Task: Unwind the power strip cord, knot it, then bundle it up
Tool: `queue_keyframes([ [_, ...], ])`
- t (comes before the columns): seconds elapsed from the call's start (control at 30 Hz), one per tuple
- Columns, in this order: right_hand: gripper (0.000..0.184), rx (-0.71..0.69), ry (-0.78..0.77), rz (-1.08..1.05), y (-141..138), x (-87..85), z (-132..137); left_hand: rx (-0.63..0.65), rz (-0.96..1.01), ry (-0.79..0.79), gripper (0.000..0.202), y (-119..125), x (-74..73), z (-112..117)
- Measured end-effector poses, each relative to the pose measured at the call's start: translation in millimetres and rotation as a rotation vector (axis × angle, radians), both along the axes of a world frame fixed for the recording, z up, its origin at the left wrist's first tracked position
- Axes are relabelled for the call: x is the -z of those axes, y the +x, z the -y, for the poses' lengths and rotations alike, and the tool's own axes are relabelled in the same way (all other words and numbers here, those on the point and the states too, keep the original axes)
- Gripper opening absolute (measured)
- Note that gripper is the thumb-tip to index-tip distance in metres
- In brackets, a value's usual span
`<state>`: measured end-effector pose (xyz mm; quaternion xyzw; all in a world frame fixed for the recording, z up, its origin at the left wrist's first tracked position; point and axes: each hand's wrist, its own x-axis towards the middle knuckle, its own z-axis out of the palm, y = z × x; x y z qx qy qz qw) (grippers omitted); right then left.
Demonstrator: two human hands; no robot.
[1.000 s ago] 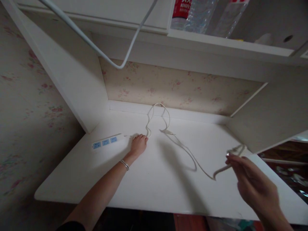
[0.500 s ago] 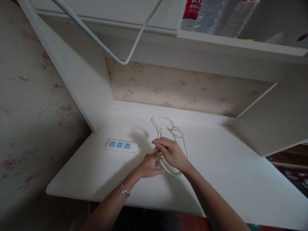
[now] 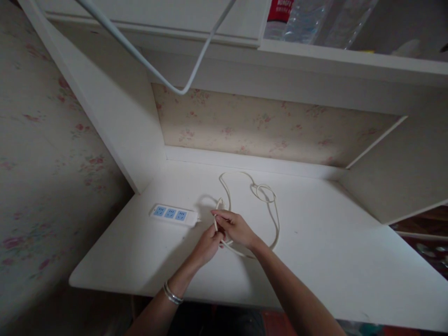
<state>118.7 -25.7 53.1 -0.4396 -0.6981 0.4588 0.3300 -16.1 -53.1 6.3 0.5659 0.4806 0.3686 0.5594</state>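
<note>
A cream power cord lies in loose loops on the white desk and runs up into both hands. My left hand has its fingers closed round the cord, just beside my other hand. Over it, my right hand pinches a section of the same cord between thumb and fingers. A short bent piece of cord, perhaps with the plug, pokes up beyond my fingertips; its end is too small to make out. To the left rests a white power strip with three blue sockets, apart from both hands.
The white desk has side panels and a back ledge. A pale cable hangs down close to the camera. Above is a shelf with clear plastic bottles. Floral wallpaper covers the left wall.
Both hands have moved slightly left and nearer the power strip, and my left fingers have closed on the cord. The loops on the right have spread wider.
</note>
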Motion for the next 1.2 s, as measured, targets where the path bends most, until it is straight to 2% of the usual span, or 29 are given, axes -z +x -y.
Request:
queue_keyframes([
  [0.13,0.033,0.298,0.215,0.068,19,8.8,8,-0.012,-0.126,0.125,0.027,1,1.1,1],
  [0.27,0.048,0.469,0.196,0.156,28,17.6,19,-0.096,-0.232,0.232,0.042,6,4.6,4],
  [0.4,0.063,0.534,0.057,-0.029,25,29.7,28,-0.207,-0.245,0.335,0.061,9,15.4,9],
  [0.5,0.057,0.640,-0.226,-0.391,22,37.4,26,-0.208,-0.259,0.399,0.072,8,21.5,11],
  [0.57,0.043,0.625,-0.406,-0.580,22,37.6,21,-0.217,-0.297,0.416,0.076,6,22.8,11],
  [0.63,0.032,0.556,-0.489,-0.649,24,32.9,18,-0.244,-0.339,0.414,0.077,3,22.5,10],
  [0.73,0.027,0.463,-0.465,-0.734,24,20.7,18,-0.293,-0.405,0.422,0.079,-1,20.3,7],
  [0.83,0.026,0.380,-0.332,-0.789,20,8.4,21,-0.304,-0.483,0.446,0.069,-4,14.8,5],
  [0.9,0.019,0.324,-0.232,-0.691,16,0.2,20,-0.267,-0.530,0.458,0.057,-5,8.6,4],
  [1.0,0.009,0.223,-0.062,-0.394,11,-13.6,15,-0.177,-0.530,0.495,0.047,-5,-2.6,4],
  [1.13,0.026,0.070,0.299,0.229,5,-30.5,6,-0.084,-0.463,0.537,0.044,-6,-13.3,4],
  [1.2,0.025,-0.030,0.411,0.517,5,-35.5,3,-0.055,-0.453,0.512,0.045,-7,-15.8,3],
])
